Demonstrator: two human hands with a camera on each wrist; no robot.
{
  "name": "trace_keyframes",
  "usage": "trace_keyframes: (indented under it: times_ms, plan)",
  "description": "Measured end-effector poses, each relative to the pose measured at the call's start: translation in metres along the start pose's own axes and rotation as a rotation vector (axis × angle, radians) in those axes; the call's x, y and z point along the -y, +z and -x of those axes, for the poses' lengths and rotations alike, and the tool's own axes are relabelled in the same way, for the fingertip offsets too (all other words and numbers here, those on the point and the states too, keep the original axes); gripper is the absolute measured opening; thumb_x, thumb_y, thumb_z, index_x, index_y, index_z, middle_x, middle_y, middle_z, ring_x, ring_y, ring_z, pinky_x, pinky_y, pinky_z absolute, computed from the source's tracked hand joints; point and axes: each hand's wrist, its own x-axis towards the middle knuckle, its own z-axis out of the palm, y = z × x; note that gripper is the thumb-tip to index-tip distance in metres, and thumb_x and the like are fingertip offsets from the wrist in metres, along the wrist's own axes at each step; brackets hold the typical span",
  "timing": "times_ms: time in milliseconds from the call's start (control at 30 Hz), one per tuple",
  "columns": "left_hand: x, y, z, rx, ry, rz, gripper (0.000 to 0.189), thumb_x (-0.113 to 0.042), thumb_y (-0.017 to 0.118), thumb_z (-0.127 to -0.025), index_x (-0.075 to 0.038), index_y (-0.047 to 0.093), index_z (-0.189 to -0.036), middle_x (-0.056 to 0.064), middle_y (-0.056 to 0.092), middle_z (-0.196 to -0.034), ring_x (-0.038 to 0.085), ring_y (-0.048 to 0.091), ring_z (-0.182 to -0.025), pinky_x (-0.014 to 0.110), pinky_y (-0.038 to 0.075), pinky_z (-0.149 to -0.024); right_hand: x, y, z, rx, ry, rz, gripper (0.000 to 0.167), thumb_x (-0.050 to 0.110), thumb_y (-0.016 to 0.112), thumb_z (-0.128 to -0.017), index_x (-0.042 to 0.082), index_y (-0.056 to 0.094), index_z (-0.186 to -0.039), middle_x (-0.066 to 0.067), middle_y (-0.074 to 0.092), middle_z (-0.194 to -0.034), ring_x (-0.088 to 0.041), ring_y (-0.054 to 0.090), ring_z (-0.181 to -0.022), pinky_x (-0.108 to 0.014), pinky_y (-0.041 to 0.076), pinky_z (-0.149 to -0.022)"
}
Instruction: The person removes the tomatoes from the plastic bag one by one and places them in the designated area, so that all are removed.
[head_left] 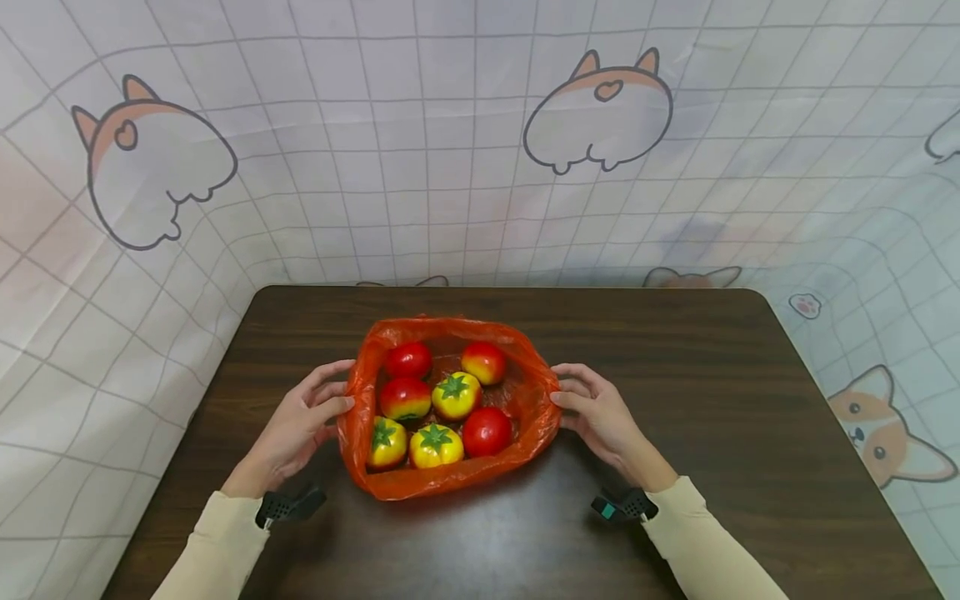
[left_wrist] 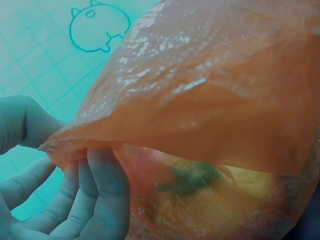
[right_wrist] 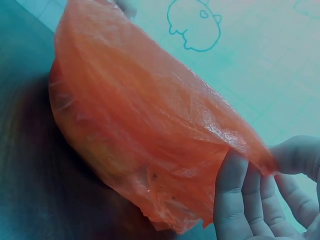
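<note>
A red-orange plastic bag (head_left: 450, 487) sits on the table with its mouth spread wide, facing up. Inside lie several glossy toy-like fruits: red and red-yellow apple-like ones, such as a red fruit (head_left: 487, 431), and yellow ones with green star-shaped tops, such as a yellow fruit (head_left: 436, 447). My left hand (head_left: 300, 421) pinches the bag's left rim between thumb and fingers. On the opposite side, my right hand (head_left: 600, 417) pinches the right rim the same way. Through the thin plastic (left_wrist: 175, 100) in the left wrist view, a green top and yellow skin show blurrily.
The dark wood-grain table (head_left: 712, 400) extends to both sides of the bag. Behind and beside it hangs a white gridded cloth (head_left: 465, 167) with cartoon dog prints. Each wrist wears a dark strap-on device (head_left: 288, 507).
</note>
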Motion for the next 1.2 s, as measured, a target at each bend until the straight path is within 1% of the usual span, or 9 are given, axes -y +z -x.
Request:
trace_keyframes:
  times_ms: [133, 400, 533, 633, 767, 967, 1100, 1200]
  plan:
    - [0.001, 0.007, 0.004, 0.02, 0.003, 0.006, 0.056, -0.013, 0.061, -0.104, -0.018, 0.038, -0.154, -0.01, 0.069, -0.121, 0.01, 0.071, -0.103, 0.028, 0.064, -0.085, -0.001, -0.003, 0.011, -0.007, 0.002, 0.008, 0.034, 0.004, 0.065, -0.099, 0.014, 0.055, -0.131, 0.006, 0.074, -0.103, -0.011, 0.071, -0.09, -0.03, 0.065, -0.076]
    - [0.012, 0.018, 0.01, 0.038, -0.031, 0.001, 0.058, -0.014, 0.061, -0.104, -0.017, 0.035, -0.155, -0.009, 0.068, -0.124, 0.011, 0.071, -0.107, 0.032, 0.064, -0.088, -0.009, -0.011, 0.032, 0.019, -0.003, 0.038, 0.033, 0.006, 0.064, -0.101, 0.014, 0.054, -0.131, 0.008, 0.074, -0.105, -0.01, 0.072, -0.091, -0.03, 0.065, -0.079]
    - [0.014, 0.022, 0.013, 0.056, -0.018, 0.02, 0.056, -0.013, 0.061, -0.104, -0.017, 0.037, -0.154, -0.008, 0.067, -0.123, 0.011, 0.071, -0.105, 0.032, 0.064, -0.086, -0.013, -0.014, 0.043, 0.034, -0.008, 0.055, 0.032, 0.006, 0.062, -0.102, 0.014, 0.053, -0.132, 0.008, 0.074, -0.106, -0.009, 0.072, -0.091, -0.03, 0.065, -0.08]
    - [0.014, 0.023, 0.015, 0.063, -0.007, 0.029, 0.055, -0.011, 0.06, -0.104, -0.017, 0.038, -0.154, -0.009, 0.068, -0.123, 0.011, 0.071, -0.104, 0.031, 0.064, -0.085, -0.013, -0.013, 0.051, 0.045, -0.01, 0.057, 0.032, 0.005, 0.062, -0.102, 0.015, 0.054, -0.131, 0.008, 0.073, -0.107, -0.009, 0.072, -0.091, -0.029, 0.065, -0.08]
    - [0.012, 0.021, 0.018, 0.055, -0.008, 0.03, 0.055, -0.011, 0.06, -0.104, -0.017, 0.038, -0.154, -0.01, 0.067, -0.123, 0.01, 0.071, -0.104, 0.031, 0.064, -0.085, -0.012, -0.012, 0.06, 0.052, -0.007, 0.038, 0.032, 0.004, 0.061, -0.102, 0.017, 0.054, -0.13, 0.008, 0.072, -0.108, -0.008, 0.072, -0.091, -0.029, 0.064, -0.079]
    - [0.01, 0.017, 0.019, 0.051, 0.004, 0.025, 0.057, -0.011, 0.06, -0.104, -0.014, 0.035, -0.156, -0.009, 0.067, -0.123, 0.009, 0.071, -0.104, 0.031, 0.064, -0.086, -0.012, -0.008, 0.073, 0.066, 0.004, 0.024, 0.033, 0.003, 0.061, -0.102, 0.018, 0.054, -0.13, 0.007, 0.07, -0.11, -0.009, 0.071, -0.093, -0.029, 0.064, -0.079]
    - [0.009, 0.017, 0.019, 0.049, -0.01, -0.003, 0.055, -0.013, 0.061, -0.104, -0.016, 0.038, -0.154, -0.009, 0.067, -0.122, 0.01, 0.071, -0.104, 0.031, 0.064, -0.086, -0.014, -0.006, 0.08, 0.073, 0.003, 0.015, 0.033, 0.001, 0.06, -0.101, 0.018, 0.054, -0.129, 0.007, 0.069, -0.11, -0.009, 0.071, -0.091, -0.029, 0.064, -0.078]
    - [0.008, 0.018, 0.019, 0.053, -0.025, -0.028, 0.054, -0.014, 0.062, -0.104, -0.017, 0.04, -0.152, -0.009, 0.067, -0.123, 0.01, 0.071, -0.105, 0.031, 0.064, -0.087, -0.015, -0.006, 0.083, 0.083, -0.024, 0.021, 0.034, -0.001, 0.059, -0.101, 0.017, 0.054, -0.13, 0.007, 0.069, -0.111, -0.01, 0.072, -0.091, -0.03, 0.065, -0.078]
